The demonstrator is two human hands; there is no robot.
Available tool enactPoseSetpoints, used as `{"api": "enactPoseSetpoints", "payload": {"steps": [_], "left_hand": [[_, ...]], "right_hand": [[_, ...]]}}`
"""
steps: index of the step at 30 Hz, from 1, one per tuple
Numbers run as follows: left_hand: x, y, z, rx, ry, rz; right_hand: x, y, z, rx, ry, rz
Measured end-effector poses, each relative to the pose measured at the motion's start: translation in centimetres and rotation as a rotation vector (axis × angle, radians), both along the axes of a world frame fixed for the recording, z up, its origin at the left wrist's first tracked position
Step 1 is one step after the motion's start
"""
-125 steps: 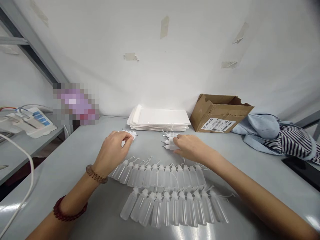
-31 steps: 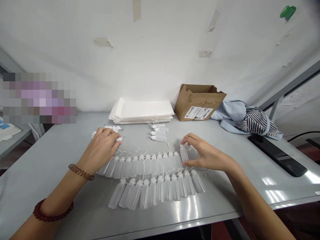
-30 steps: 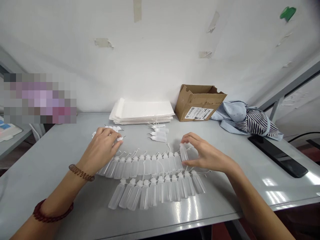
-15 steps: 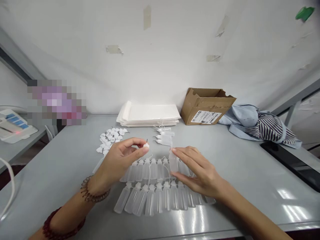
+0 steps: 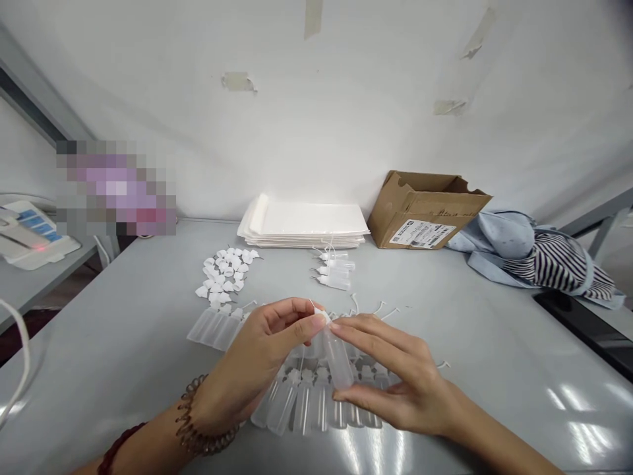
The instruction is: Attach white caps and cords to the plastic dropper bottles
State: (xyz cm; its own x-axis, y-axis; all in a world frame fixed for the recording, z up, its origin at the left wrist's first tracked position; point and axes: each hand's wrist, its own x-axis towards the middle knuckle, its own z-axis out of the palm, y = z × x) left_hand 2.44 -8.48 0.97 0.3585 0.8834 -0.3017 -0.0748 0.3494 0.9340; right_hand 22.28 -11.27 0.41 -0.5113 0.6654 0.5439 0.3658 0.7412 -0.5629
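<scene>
My right hand (image 5: 395, 369) holds a translucent plastic squeeze bottle (image 5: 339, 361), tilted, between thumb and fingers. At the bottle's mouth, my left hand (image 5: 277, 353) pinches a white needle-tip cap (image 5: 322, 316), its thin metal needle pointing up. The cap sits on the bottle's neck; whether it is fully seated I cannot tell. Under my hands lie rows of similar capped bottles (image 5: 301, 409), partly hidden. More bottles (image 5: 212, 328) lie to the left by my left hand. Beyond them is a pile of loose white needle caps (image 5: 227, 267).
Several small bottles (image 5: 336, 270) lie at mid-table, before a stack of white envelopes (image 5: 306, 224). A cardboard box (image 5: 428, 211) stands at the back right. Next to it are bundled blue and striped cloth (image 5: 548, 257) and a black phone-like slab (image 5: 583, 330).
My left hand has moved right with the needle cap and brought it onto the bottle's mouth. My right hand has lowered and tilted the bottle. The camera view has shifted slightly.
</scene>
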Motion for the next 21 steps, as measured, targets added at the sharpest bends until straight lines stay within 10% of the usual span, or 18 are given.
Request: {"api": "enactPoseSetpoints", "payload": {"steps": [21], "left_hand": [[-1.1, 1.4, 0.4, 0.126, 0.157, -0.104]], "right_hand": [[0.7, 0.3, -0.1, 0.307, -0.124, -0.054]]}}
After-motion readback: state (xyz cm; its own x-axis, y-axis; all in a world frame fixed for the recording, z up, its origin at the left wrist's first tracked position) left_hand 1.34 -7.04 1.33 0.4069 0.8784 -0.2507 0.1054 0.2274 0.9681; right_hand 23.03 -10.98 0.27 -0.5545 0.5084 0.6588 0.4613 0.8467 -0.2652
